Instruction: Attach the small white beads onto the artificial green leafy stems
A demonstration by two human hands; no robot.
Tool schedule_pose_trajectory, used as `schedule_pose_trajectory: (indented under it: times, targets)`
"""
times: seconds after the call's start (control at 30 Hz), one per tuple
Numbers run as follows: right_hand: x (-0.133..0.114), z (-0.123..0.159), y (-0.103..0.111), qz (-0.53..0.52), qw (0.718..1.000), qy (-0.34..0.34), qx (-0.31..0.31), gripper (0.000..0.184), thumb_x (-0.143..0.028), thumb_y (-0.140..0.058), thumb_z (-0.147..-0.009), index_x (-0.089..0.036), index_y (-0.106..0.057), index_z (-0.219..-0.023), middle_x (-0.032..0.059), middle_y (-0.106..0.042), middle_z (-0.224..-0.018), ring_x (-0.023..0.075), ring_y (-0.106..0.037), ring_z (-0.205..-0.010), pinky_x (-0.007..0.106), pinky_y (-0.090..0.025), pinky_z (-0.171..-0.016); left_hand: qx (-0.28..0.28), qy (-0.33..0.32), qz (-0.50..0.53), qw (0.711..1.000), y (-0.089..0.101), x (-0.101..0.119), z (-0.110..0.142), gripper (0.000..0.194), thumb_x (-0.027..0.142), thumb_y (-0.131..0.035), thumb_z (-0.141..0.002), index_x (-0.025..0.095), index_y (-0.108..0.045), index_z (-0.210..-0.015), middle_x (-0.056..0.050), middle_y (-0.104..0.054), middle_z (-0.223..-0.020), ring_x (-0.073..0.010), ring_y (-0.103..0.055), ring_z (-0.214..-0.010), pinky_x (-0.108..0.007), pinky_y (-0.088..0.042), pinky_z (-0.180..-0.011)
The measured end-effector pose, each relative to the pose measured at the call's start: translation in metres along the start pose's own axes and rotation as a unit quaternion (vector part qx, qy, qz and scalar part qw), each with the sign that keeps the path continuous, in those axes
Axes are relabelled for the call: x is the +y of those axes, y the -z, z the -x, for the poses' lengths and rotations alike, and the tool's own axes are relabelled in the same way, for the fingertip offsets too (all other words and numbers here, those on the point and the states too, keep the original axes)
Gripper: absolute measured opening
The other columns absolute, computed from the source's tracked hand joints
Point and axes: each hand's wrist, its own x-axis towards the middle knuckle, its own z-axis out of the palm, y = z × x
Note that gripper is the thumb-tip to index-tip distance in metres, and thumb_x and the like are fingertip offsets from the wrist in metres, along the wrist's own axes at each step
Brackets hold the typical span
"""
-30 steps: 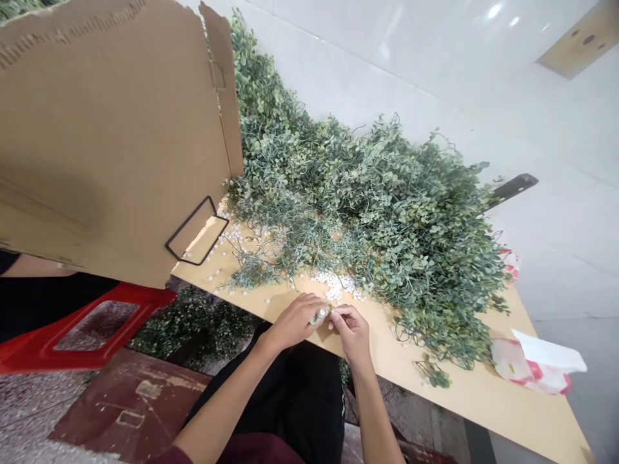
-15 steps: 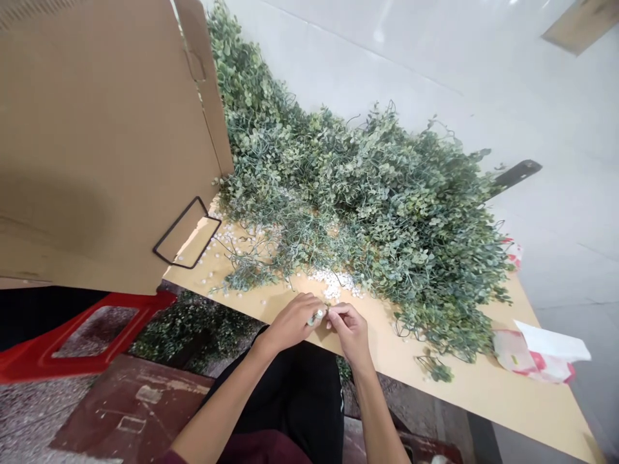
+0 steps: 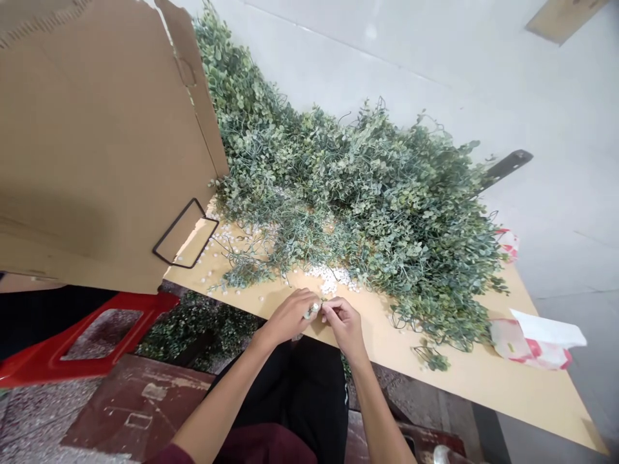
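My left hand (image 3: 293,314) is closed near the table's front edge, with a small pale green piece (image 3: 311,311) showing between its fingers; its exact kind is too small to make out. Touching it or nearly so, my right hand (image 3: 344,323) pinches with thumb and forefinger at something tiny and hidden. Just beyond both hands lies a heap of small white discs (image 3: 331,278). A big mound of artificial green leaf sprigs (image 3: 358,187) spreads across the table behind them. One loose sprig (image 3: 430,356) rests to the right of my right hand.
A large cardboard sheet (image 3: 106,142) stands at the left, with a black wire frame (image 3: 186,233) against its lower corner. A dark flat bar (image 3: 507,169) sticks out behind the leaves. Red-and-white wrapping (image 3: 536,341) lies on the table (image 3: 522,403) at right. A red stool (image 3: 120,341) stands lower left.
The camera view has shifted slightly. My hands stay together at the table edge in nearly the same pinching pose; nothing else has visibly moved.
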Motion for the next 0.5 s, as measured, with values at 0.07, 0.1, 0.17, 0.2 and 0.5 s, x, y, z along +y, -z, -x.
schedule_pose_trajectory:
  times: [0.07, 0.1, 0.17, 0.2, 0.5]
  targets:
    - [0.0008, 0.0006, -0.0011, 0.001, 1.000, -0.003, 0.009, 0.018, -0.037, -0.064, -0.086, -0.019, -0.067, -0.085, 0.0019, -0.061, -0.069, 0.0158, -0.058, -0.062, 0.029, -0.049, -0.061, 0.003, 0.003, 0.004, 1.000, 0.0005, 0.0006, 0.0000, 0.031, 0.030, -0.035, -0.100, 0.018, -0.058, -0.083, -0.006, -0.062, -0.083, -0.0189, -0.053, -0.081, -0.032, -0.042, -0.081]
    - [0.0006, 0.0007, -0.0015, 0.001, 1.000, -0.004, 0.012, 0.018, -0.037, -0.064, -0.086, -0.019, -0.067, -0.085, 0.0019, -0.061, -0.069, 0.0157, -0.058, -0.062, 0.029, -0.049, -0.061, 0.004, 0.004, 0.009, 1.000, 0.0010, 0.0011, -0.0001, 0.032, 0.031, -0.035, -0.101, 0.018, -0.058, -0.083, -0.005, -0.061, -0.082, -0.0188, -0.052, -0.081, -0.031, -0.042, -0.080]
    - [-0.0010, 0.0002, -0.0014, 0.000, 1.000, -0.008, 0.012, 0.018, -0.037, -0.064, -0.086, -0.020, -0.069, -0.087, 0.0016, -0.062, -0.068, 0.0156, -0.058, -0.061, 0.029, -0.048, -0.061, 0.012, 0.006, 0.027, 1.000, 0.0024, 0.0026, -0.0002, 0.033, 0.031, -0.034, -0.101, 0.018, -0.057, -0.082, -0.005, -0.060, -0.082, -0.0187, -0.052, -0.081, -0.031, -0.042, -0.079]
    - [-0.0022, -0.0003, -0.0011, -0.001, 1.000, -0.011, 0.012, 0.018, -0.037, -0.064, -0.086, -0.020, -0.069, -0.088, 0.0014, -0.062, -0.068, 0.0156, -0.057, -0.061, 0.028, -0.048, -0.060, 0.016, 0.007, 0.039, 0.999, 0.0029, 0.0033, -0.0002, 0.033, 0.030, -0.033, -0.101, 0.018, -0.057, -0.083, -0.005, -0.060, -0.082, -0.0186, -0.052, -0.082, -0.030, -0.042, -0.079]
    - [-0.0058, -0.0040, 0.0043, -0.016, 0.999, -0.032, -0.003, 0.022, -0.041, -0.064, -0.085, -0.019, -0.065, -0.081, -0.0003, -0.058, -0.060, 0.0140, -0.053, -0.055, 0.027, -0.045, -0.054, 0.019, 0.007, 0.078, 0.997, 0.0005, 0.0020, 0.0013, 0.030, 0.028, -0.035, -0.101, 0.018, -0.058, -0.086, -0.005, -0.059, -0.082, -0.0181, -0.052, -0.083, -0.029, -0.043, -0.078]
